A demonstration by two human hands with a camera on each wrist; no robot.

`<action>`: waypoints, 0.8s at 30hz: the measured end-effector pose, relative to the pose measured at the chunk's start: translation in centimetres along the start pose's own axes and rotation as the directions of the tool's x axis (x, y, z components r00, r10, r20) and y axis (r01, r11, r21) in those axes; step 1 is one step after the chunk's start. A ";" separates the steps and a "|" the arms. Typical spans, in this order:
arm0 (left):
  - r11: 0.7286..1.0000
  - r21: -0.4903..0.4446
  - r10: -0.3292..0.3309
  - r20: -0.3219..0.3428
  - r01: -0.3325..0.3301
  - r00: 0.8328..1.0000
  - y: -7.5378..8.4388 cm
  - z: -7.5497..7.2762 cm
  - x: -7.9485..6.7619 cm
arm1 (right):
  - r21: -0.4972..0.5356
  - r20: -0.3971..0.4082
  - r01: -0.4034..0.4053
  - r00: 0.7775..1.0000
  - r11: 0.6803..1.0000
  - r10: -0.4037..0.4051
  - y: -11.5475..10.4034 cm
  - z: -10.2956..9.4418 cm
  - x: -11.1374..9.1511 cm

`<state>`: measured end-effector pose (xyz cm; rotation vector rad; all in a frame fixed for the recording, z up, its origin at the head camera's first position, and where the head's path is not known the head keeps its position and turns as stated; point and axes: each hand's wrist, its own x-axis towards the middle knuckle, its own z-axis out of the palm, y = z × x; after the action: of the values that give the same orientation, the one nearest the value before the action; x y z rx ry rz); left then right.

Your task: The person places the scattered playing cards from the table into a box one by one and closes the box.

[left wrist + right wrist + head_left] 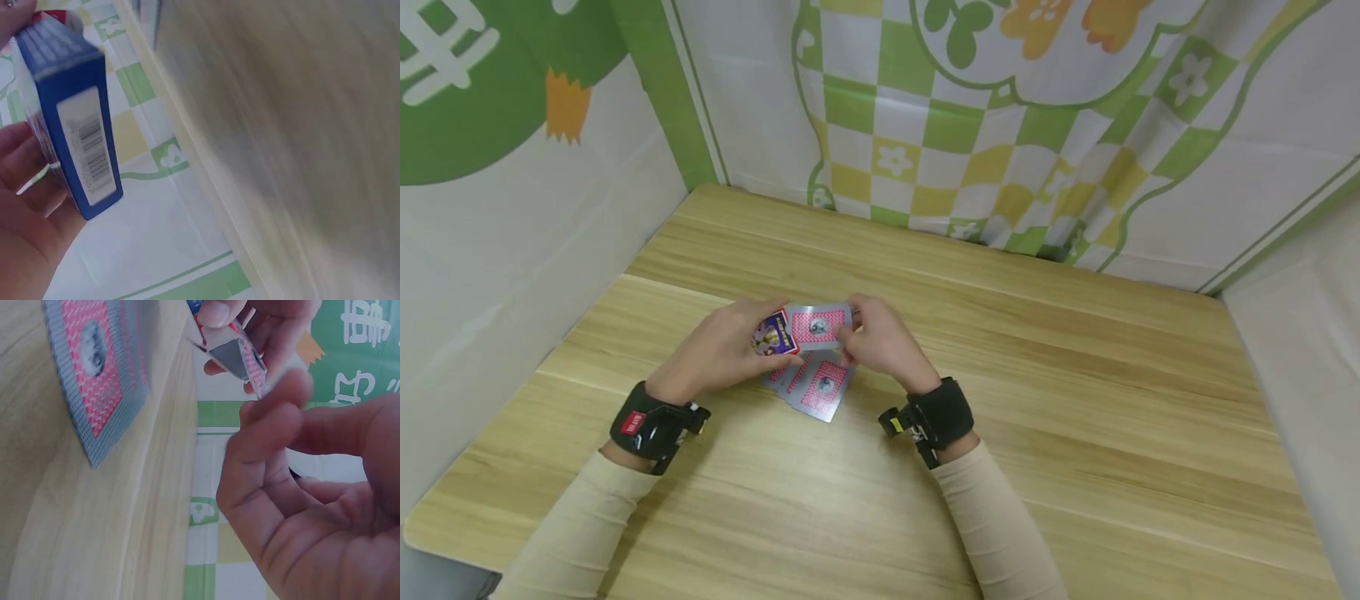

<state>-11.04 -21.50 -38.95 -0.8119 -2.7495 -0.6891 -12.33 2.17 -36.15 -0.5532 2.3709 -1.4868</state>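
Note:
My left hand point(718, 343) grips a small blue playing card box point(775, 335) with a picture on its face. In the left wrist view, a white barcode label point(90, 147) shows on the box's narrow end. At the box's open end, my right hand point(886, 340) pinches a red-backed playing card point(820, 327) with a grey border, thumb and fingers at its right edge. The right wrist view shows the card point(254, 367) standing partly out of the box beside an opened flap. Just below both hands, several loose red-backed cards point(826, 390) lie fanned on the table.
The light wooden table point(1075, 417) reaches back to a curtain point(940, 167) with green, yellow and white checks. White and green panels point(550, 275) stand along its sides. Each wrist wears a black camera strap point(947, 412).

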 end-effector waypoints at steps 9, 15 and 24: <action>0.999 -0.045 0.031 0.012 -0.031 0.999 0.3 0.0 0.2 | -0.061 0.045 0.079 0.996 0.995 -0.076 0.0 -0.7 -0.1; 0.991 -0.084 0.105 0.050 -0.101 0.993 1.1 0.6 0.3 | -0.250 0.173 0.180 0.975 0.951 -0.139 0.0 1.6 0.1; 1.000 0.006 0.017 0.004 -0.017 1.000 0.6 0.1 0.2 | -0.378 0.225 0.140 0.973 0.915 -0.056 0.3 3.4 0.3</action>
<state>-10.82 -20.93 -38.72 -0.8351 -2.7437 -0.6769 -11.17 -0.59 -37.92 -0.8882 2.5056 -0.9264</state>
